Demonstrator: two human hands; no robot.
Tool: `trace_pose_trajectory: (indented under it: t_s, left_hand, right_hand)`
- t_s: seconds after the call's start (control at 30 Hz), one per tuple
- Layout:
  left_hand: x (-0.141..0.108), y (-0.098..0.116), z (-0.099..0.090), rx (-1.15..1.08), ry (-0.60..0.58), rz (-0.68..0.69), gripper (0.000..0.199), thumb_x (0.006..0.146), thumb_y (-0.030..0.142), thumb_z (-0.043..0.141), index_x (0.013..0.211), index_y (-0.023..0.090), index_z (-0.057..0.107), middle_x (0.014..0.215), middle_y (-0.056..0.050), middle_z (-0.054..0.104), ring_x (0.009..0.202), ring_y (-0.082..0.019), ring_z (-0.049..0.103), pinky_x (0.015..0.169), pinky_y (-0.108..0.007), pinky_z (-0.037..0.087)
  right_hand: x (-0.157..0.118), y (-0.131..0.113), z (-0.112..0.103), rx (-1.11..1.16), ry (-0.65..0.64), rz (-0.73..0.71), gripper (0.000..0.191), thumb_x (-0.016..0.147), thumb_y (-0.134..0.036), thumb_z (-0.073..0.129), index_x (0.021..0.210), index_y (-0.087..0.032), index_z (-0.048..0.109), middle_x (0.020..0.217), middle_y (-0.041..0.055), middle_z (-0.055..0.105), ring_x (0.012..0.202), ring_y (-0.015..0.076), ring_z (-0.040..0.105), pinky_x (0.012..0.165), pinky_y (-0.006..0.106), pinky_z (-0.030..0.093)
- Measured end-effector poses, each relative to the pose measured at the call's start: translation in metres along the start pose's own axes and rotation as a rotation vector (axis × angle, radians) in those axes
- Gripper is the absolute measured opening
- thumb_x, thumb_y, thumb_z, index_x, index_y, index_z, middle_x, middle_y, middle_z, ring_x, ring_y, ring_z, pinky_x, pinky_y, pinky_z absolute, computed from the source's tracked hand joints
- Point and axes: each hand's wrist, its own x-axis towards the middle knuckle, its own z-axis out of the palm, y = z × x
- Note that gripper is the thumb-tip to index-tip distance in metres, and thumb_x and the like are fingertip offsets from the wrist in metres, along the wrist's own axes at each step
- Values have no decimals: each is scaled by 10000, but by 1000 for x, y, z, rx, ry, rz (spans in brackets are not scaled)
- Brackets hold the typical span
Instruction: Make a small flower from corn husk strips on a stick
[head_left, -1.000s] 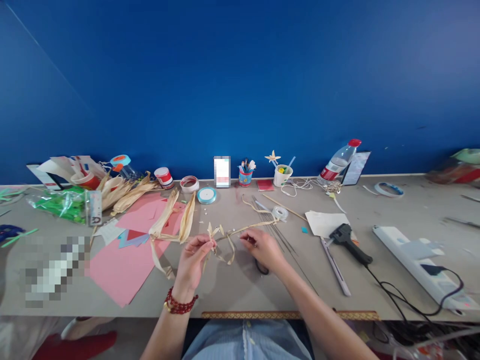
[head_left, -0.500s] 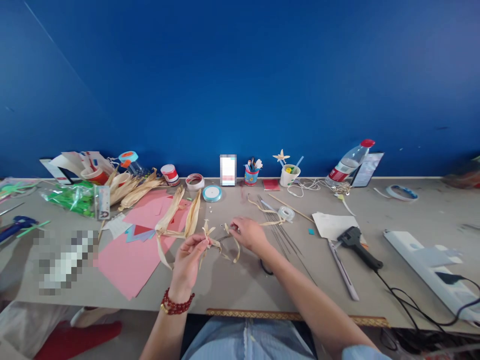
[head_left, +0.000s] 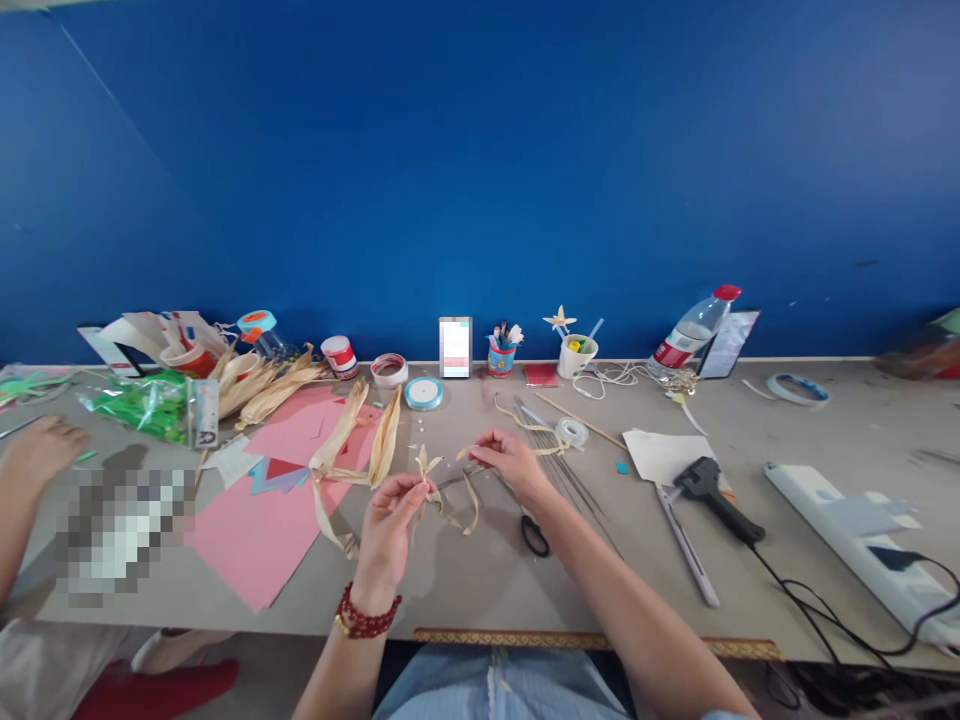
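Left hand (head_left: 391,508) pinches corn-husk flower (head_left: 424,467), fingertips closed, petals up; right hand (head_left: 512,464), fingertips closed on husk petal (head_left: 463,454), tip pointing left toward flower.

**Blue Wall Over a Grey Worktable**

A smooth, deep-blue wall (head_left: 480,170) fills the upper half of the view. A thin, pale diagonal line (head_left: 112,96) slants down across its left part, and a dark smudge (head_left: 866,263) and a few small light specks mark the right. The blue looks brighter low in the middle and turns hazy and purplish at the upper right. A narrow pale strip (head_left: 847,359) runs along the wall's foot, where a long grey-beige tabletop (head_left: 465,590) meets it. Patterned gold-brown trim (head_left: 517,637) lines part of the near edge. Below, at left, grey floor (head_left: 274,660) shows. Soft shadows fall on the tabletop.
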Motion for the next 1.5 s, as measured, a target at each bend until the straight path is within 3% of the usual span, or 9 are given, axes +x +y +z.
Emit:
trace_pose_trajectory:
  t_s: [0.1, 0.2, 0.27, 0.5, 0.83, 1.03, 1.13, 1.27, 1.5]
  left_hand:
    - [-2, -5, 15, -45, -45, 4, 172, 688, 295, 831, 755, 189, 713, 838, -23, 719, 820, -153, 663, 781, -257, 507]
    - [-8, -11, 32, -67, -105, 31, 128, 711, 270, 818, 746, 202, 714, 974, -33, 712, 954, -186, 672, 854, -279, 504]
    - [-12, -14, 42, -70, -161, 44, 100, 740, 272, 798, 753, 213, 719, 1054, -45, 708, 1011, -205, 664, 881, -300, 503]
    - [-17, -19, 56, -102, -206, 43, 115, 752, 284, 796, 755, 217, 703, 908, -48, 720, 1006, -221, 664, 938, -359, 489]
    - [-23, -18, 58, -46, -323, 59, 86, 789, 260, 762, 786, 196, 705, 1135, -92, 701, 961, -207, 675, 873, -333, 521]
    - [-22, -20, 60, -131, -325, -4, 105, 767, 245, 783, 772, 196, 691, 988, -55, 707, 978, -206, 665, 887, -321, 501]
    - [-21, -23, 61, -185, -343, -85, 125, 765, 232, 784, 771, 198, 664, 831, -12, 684, 837, -168, 674, 821, -305, 517]
    - [-22, -24, 63, -259, -411, -167, 148, 781, 237, 763, 786, 205, 619, 785, 18, 654, 569, -128, 635, 615, -299, 527]
    - [-24, -21, 64, -272, -435, -168, 136, 784, 248, 756, 773, 204, 628, 769, 16, 642, 532, -124, 621, 538, -269, 501]
  right_hand:
    - [-30, -9, -5, 314, 64, 52, 317, 873, -487, 587, 867, -170, 603, 851, 82, 743, 711, 157, 664, 697, 285, 509]
    - [-59, -22, -6, 812, 140, 176, 304, 745, -431, 776, 793, -177, 617, 827, 65, 740, 667, 135, 630, 696, 273, 496]
    - [-73, -31, -6, 970, 165, 211, 283, 700, -378, 827, 754, -180, 632, 804, 49, 735, 653, 124, 606, 687, 259, 484]
    - [-93, -40, -11, 910, 223, 217, 236, 704, -319, 824, 697, -172, 640, 656, 1, 658, 555, 88, 499, 536, 206, 374]
    - [-101, -31, -16, 898, 233, 266, 293, 686, -323, 842, 645, -172, 594, 535, -44, 547, 489, 66, 422, 479, 202, 270]
    - [-101, -28, -14, 1178, 2, 297, 277, 722, -333, 838, 695, -167, 618, 605, -14, 610, 535, 76, 474, 560, 205, 363]
    - [-102, -26, -9, 1292, -129, 315, 266, 743, -321, 830, 717, -160, 620, 601, -10, 612, 514, 72, 466, 543, 206, 355]
    - [-101, -22, -4, 1324, -149, 329, 248, 748, -294, 834, 755, -149, 633, 614, -12, 608, 530, 71, 482, 550, 203, 357]
    - [-102, -22, 0, 1223, -191, 296, 269, 773, -347, 808, 739, -158, 620, 598, -30, 564, 530, 72, 453, 575, 216, 343]
